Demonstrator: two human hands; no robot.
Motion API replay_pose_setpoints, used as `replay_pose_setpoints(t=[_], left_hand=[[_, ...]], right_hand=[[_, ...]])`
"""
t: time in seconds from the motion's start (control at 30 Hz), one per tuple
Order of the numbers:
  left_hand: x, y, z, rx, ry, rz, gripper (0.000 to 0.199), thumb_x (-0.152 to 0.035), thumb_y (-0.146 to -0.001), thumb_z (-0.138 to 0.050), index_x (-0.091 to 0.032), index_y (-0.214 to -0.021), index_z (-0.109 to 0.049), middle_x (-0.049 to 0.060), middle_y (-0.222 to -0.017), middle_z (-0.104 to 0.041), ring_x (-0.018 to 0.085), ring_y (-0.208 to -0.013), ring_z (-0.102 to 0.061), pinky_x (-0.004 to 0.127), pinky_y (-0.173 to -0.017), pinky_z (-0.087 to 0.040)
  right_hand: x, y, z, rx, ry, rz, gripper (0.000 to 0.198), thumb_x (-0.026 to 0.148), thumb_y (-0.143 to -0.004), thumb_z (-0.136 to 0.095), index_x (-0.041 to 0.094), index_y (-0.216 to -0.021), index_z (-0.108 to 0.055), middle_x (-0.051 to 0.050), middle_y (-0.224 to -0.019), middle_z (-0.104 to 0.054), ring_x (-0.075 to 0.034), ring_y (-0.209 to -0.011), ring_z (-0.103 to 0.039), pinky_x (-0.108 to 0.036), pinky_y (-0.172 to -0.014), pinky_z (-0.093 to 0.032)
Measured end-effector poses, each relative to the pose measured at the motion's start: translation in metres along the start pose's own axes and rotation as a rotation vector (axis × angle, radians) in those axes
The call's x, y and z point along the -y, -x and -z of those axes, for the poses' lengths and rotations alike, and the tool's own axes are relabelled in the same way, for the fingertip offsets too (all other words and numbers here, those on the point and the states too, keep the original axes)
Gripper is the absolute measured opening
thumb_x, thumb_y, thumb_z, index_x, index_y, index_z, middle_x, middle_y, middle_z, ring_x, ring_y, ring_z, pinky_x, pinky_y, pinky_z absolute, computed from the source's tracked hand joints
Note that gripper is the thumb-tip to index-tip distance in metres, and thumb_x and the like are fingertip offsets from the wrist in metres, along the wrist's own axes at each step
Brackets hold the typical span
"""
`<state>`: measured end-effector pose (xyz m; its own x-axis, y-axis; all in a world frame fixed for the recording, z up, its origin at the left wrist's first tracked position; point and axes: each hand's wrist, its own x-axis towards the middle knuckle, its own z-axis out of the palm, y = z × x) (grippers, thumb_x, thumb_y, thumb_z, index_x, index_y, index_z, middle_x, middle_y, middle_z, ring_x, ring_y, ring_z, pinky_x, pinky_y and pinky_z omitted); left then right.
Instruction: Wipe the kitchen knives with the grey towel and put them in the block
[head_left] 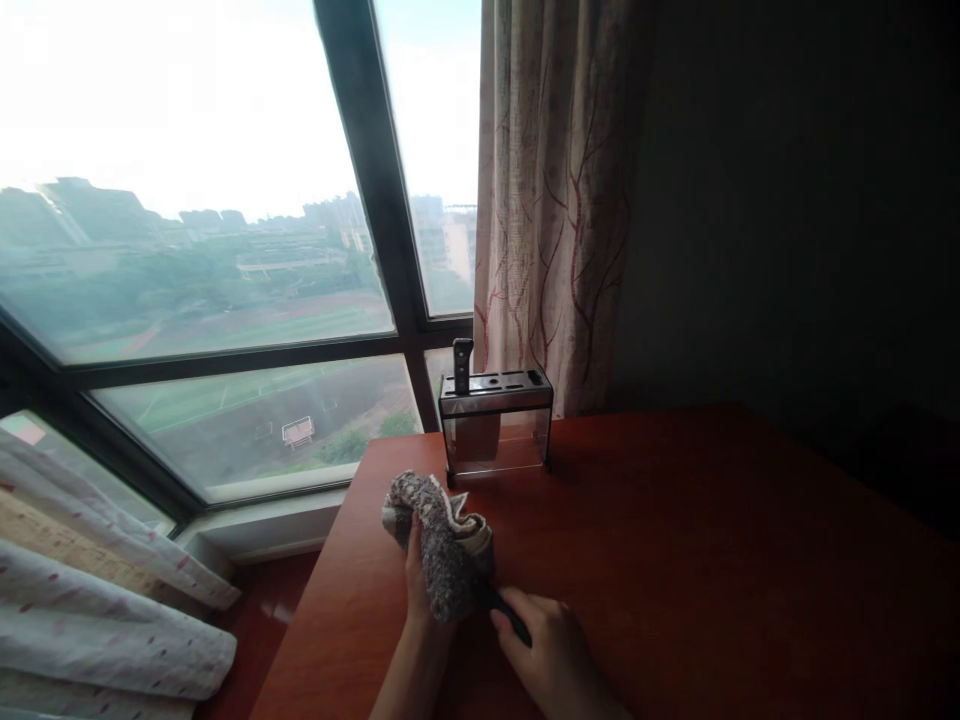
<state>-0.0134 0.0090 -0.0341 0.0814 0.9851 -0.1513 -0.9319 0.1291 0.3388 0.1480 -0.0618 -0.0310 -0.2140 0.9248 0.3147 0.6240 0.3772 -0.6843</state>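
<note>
A grey fluffy cloth (442, 560) with a pale underside is bunched in my left hand (421, 575), whose thumb presses against its side. My right hand (551, 640) is closed around a black knife-like handle (511, 612). The front end of that handle runs into the cloth, so whatever extends beyond it is hidden. Both hands are over the near part of the wooden table (675, 560). Just beyond the cloth stands a clear-sided knife block (499, 400) with a metal top. One knife (463, 366) is upright in its left slot, dark handle up.
Large windows (225, 270) with dark frames rise on the left and ahead. A patterned curtain (555, 200) hangs behind the knife block, and another curtain (97, 620) bulges at the lower left. The table's left edge drops to a reddish floor (270, 590).
</note>
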Motion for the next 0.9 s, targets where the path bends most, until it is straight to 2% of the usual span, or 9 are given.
replay_pose_setpoints(t=[0.13, 0.27, 0.43, 0.6, 0.7, 0.9], left_hand=[[-0.003, 0.002, -0.002, 0.031, -0.038, 0.023, 0.042, -0.039, -0.096, -0.041, -0.013, -0.102, -0.073, 0.011, -0.092, -0.077, 0.024, -0.086, -0.072, 0.041, -0.091, -0.053], [-0.012, 0.002, 0.001, 0.045, -0.007, 0.013, 0.044, -0.04, -0.095, -0.041, -0.012, -0.105, -0.073, 0.013, -0.096, -0.077, 0.028, -0.091, -0.072, 0.046, -0.095, -0.05], [-0.019, 0.0, 0.004, -0.015, 0.0, -0.075, 0.046, -0.04, -0.094, -0.04, -0.01, -0.105, -0.073, 0.016, -0.095, -0.077, 0.031, -0.089, -0.072, 0.051, -0.095, -0.049], [-0.02, -0.003, 0.003, -0.043, 0.027, -0.142, 0.042, -0.036, -0.094, -0.041, -0.014, -0.106, -0.074, 0.012, -0.09, -0.078, 0.03, -0.095, -0.071, 0.048, -0.1, -0.046], [-0.018, -0.003, 0.003, 0.051, 0.022, -0.118, 0.044, -0.034, -0.096, -0.037, -0.014, -0.103, -0.075, 0.012, -0.095, -0.078, 0.028, -0.102, -0.069, 0.045, -0.106, -0.041], [-0.016, -0.001, 0.002, 0.301, 0.074, 0.041, 0.048, -0.04, -0.098, -0.03, -0.019, -0.116, -0.07, 0.008, -0.107, -0.075, 0.025, -0.119, -0.059, 0.043, -0.114, -0.029]], right_hand=[[-0.002, 0.004, -0.001, -0.066, 0.21, 0.152, 0.028, 0.034, -0.096, -0.045, 0.022, -0.109, -0.066, -0.004, -0.077, -0.071, -0.019, -0.065, -0.069, -0.024, -0.059, -0.046], [-0.004, 0.007, 0.007, -0.04, 0.289, 0.227, 0.031, 0.026, -0.094, -0.047, 0.021, -0.122, -0.06, -0.006, -0.083, -0.068, -0.02, -0.068, -0.068, -0.026, -0.06, -0.049], [-0.015, 0.012, 0.023, 0.016, 0.218, 0.199, 0.035, 0.02, -0.091, -0.05, 0.025, -0.125, -0.058, -0.004, -0.085, -0.066, -0.02, -0.072, -0.067, -0.027, -0.065, -0.051], [-0.027, 0.01, 0.041, 0.014, 0.01, 0.129, 0.028, 0.022, -0.091, -0.05, 0.026, -0.117, -0.061, -0.003, -0.087, -0.065, -0.019, -0.076, -0.067, -0.026, -0.068, -0.052], [-0.027, 0.004, 0.055, -0.021, -0.083, 0.075, 0.023, 0.026, -0.092, -0.05, 0.025, -0.11, -0.063, -0.004, -0.086, -0.065, -0.019, -0.077, -0.066, -0.026, -0.068, -0.051], [-0.023, -0.006, 0.075, -0.082, -0.134, 0.065, 0.02, 0.029, -0.092, -0.051, 0.025, -0.106, -0.065, -0.004, -0.084, -0.064, -0.019, -0.075, -0.063, -0.027, -0.066, -0.05]])
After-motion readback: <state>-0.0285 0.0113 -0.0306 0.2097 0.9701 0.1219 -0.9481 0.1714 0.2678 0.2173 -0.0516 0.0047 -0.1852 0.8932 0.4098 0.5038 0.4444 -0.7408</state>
